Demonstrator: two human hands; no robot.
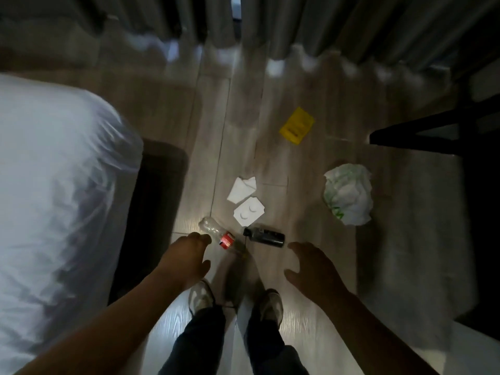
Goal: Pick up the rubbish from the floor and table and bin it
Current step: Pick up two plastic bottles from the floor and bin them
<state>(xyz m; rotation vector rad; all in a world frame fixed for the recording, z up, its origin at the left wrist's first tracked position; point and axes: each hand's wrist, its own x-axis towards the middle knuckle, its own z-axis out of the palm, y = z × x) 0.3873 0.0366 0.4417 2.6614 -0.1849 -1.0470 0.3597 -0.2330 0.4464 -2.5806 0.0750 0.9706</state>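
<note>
Rubbish lies scattered on the wooden floor ahead of my feet. A clear plastic bottle (216, 234) with a red label lies on its side, just beyond the fingertips of my left hand (189, 255). A small dark bottle (264, 237) lies to its right, a little ahead of my right hand (313, 269). Both hands are spread and hold nothing. Two white paper pieces (244, 198) lie beyond the bottles. A crumpled white plastic bag (349, 194) with green print sits to the right. A yellow packet (297, 125) lies farther off.
A bed with a white cover (54, 198) fills the left side, its dark base (151, 212) bordering the floor strip. Grey curtains (297, 28) hang along the far edge. A dark table frame (433, 133) stands at the right. My shoes (200, 296) are below the bottles.
</note>
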